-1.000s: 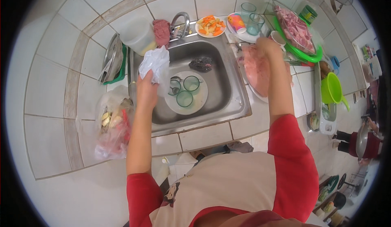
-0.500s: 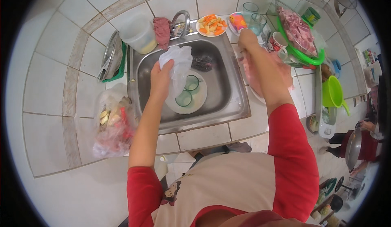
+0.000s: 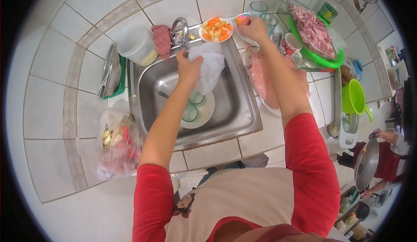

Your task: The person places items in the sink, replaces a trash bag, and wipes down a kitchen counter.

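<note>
The grip of our left hand (image 3: 189, 70) is closed on a crumpled, translucent white plastic bag (image 3: 210, 66), which hangs over the far part of the steel sink (image 3: 234, 85). Our right hand (image 3: 256, 30) is at a brightly coloured cup (image 3: 243, 20) on the far side, right of the sink; its fingers are partly hidden, so we cannot tell whether that grip holds the cup. In the sink, green-tinted glasses (image 3: 190, 112) stand on a pale plate (image 3: 207, 112), partly hidden by our left arm and the bag. A plate of cut orange and pale pieces (image 3: 216, 28) sits beyond the sink. On the bench (image 3: 267, 135) to the right, a slab of raw meat (image 3: 263, 79) lies under our right forearm; farther right, more cut meat (image 3: 312, 28) lies above a bright green basin (image 3: 333, 64). A filled clear bag (image 3: 116, 144) lies near, left of the sink.
</note>
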`<state>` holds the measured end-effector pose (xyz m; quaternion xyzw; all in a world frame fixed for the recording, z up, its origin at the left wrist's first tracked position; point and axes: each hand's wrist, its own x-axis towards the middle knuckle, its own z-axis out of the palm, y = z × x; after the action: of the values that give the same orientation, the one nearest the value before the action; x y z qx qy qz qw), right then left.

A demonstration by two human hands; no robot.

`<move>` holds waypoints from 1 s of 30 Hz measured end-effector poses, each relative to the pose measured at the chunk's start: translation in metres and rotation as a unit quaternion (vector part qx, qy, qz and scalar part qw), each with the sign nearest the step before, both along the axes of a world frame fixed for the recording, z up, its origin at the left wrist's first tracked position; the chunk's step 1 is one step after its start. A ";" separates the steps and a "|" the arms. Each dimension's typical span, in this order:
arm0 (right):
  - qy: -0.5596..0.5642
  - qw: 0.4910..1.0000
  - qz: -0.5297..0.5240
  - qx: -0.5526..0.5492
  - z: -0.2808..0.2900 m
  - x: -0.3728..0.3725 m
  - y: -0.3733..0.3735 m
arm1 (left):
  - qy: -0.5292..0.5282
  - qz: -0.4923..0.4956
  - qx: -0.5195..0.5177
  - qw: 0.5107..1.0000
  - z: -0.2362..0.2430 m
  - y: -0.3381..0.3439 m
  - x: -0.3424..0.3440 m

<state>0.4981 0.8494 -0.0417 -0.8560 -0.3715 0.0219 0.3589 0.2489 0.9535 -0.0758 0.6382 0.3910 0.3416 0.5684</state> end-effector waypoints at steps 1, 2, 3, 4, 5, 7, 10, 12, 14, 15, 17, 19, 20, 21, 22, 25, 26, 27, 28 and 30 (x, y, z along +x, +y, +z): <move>-0.012 0.999 0.011 -0.034 0.004 0.008 0.003 | -0.024 -0.034 0.005 0.999 -0.004 0.002 0.003; -0.023 0.997 0.024 -0.067 0.006 0.014 0.006 | -0.024 -0.032 0.007 0.999 -0.008 0.004 0.004; -0.025 0.997 0.020 -0.067 -0.003 0.022 0.007 | 0.020 -0.078 0.074 0.994 -0.007 -0.001 0.013; -0.157 0.982 -0.010 -0.109 -0.018 0.029 0.006 | 0.061 -0.123 0.139 0.981 -0.004 -0.009 0.023; -0.285 0.946 -0.039 -0.150 -0.029 0.039 0.004 | 0.057 -0.127 0.138 0.981 0.001 -0.016 0.033; -0.197 0.966 -0.038 -0.163 -0.038 0.049 0.009 | 0.171 -0.267 0.175 0.932 0.006 -0.027 0.043; -0.102 0.980 -0.048 -0.167 -0.037 0.048 0.017 | 0.199 -0.308 0.202 0.908 -0.004 -0.038 0.069; -0.094 0.981 -0.051 -0.162 -0.024 0.037 0.020 | 0.179 -0.285 0.242 0.910 -0.021 -0.046 0.088; -0.023 0.999 -0.018 -0.019 0.010 0.027 0.011 | 0.159 -0.259 0.286 0.909 -0.037 -0.051 0.100; -0.026 0.999 -0.017 -0.019 0.020 0.025 0.001 | 0.188 -0.246 0.333 0.891 -0.042 -0.057 0.108; 0.060 0.997 -0.037 0.016 0.034 0.019 -0.017 | 0.274 -0.234 0.381 0.852 -0.040 -0.061 0.121; 0.143 0.988 -0.010 0.062 0.054 0.002 -0.033 | 0.292 -0.226 0.391 0.843 -0.044 -0.057 0.122; 0.227 0.968 0.014 0.105 0.063 -0.010 -0.037 | 0.309 -0.220 0.402 0.833 -0.047 -0.052 0.115; 0.223 0.969 0.008 0.102 0.070 -0.010 -0.055 | 0.304 -0.224 0.401 0.835 -0.041 -0.052 0.113; 0.258 0.948 0.012 0.185 0.076 -0.010 -0.071 | 0.226 -0.183 0.337 0.895 -0.030 -0.044 0.103; 0.339 0.873 0.071 0.344 0.087 -0.033 -0.110 | 0.126 -0.162 0.251 0.946 0.014 -0.014 0.051; 0.384 0.814 0.130 0.416 0.089 -0.050 -0.114 | 0.130 -0.151 0.252 0.947 0.025 -0.005 0.029; 0.429 0.786 0.188 0.404 0.082 -0.067 -0.117 | 0.102 -0.174 0.217 0.955 0.035 0.002 0.008; 0.470 0.753 0.247 0.388 0.072 -0.084 -0.118 | 0.071 -0.194 0.183 0.961 0.046 0.005 -0.011; 0.485 0.766 0.182 0.381 0.064 -0.163 -0.091 | 0.078 -0.169 0.196 0.963 0.065 0.003 -0.047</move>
<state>0.3350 0.7582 0.0225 -0.4410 -0.2742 0.3557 0.7770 0.2015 0.9570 -0.0109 0.8188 0.2458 0.2596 0.4491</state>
